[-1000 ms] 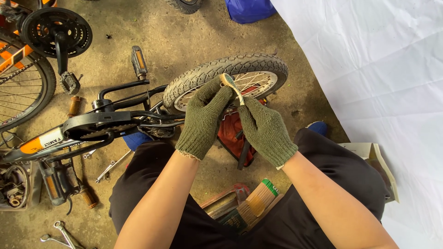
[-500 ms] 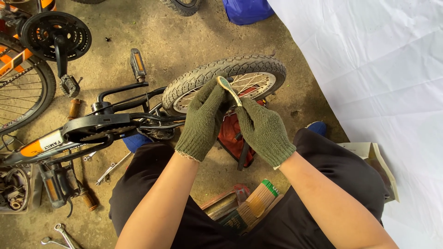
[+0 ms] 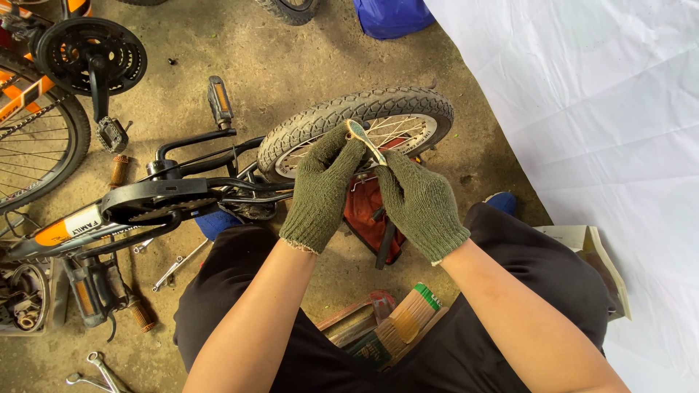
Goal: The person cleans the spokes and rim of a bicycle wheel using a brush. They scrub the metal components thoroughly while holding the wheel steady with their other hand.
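Both my hands wear green knit gloves. My left hand and my right hand together pinch a small flat yellowish metal tool, held up in front of me. Just behind it lies a small bicycle wheel with a knobby grey tyre and silver spokes, attached to a black bicycle frame lying on its side on the dirt floor. A red part shows beneath my hands.
A second bicycle with a black chainring and large spoked wheel stands at left. Wrenches and loose pedals lie on the ground. A white sheet covers the right. A wooden toolbox sits between my legs.
My hands have stayed at the wheel; the small tool has shifted slightly between my fingers and now points up and left. The view has tilted a little.
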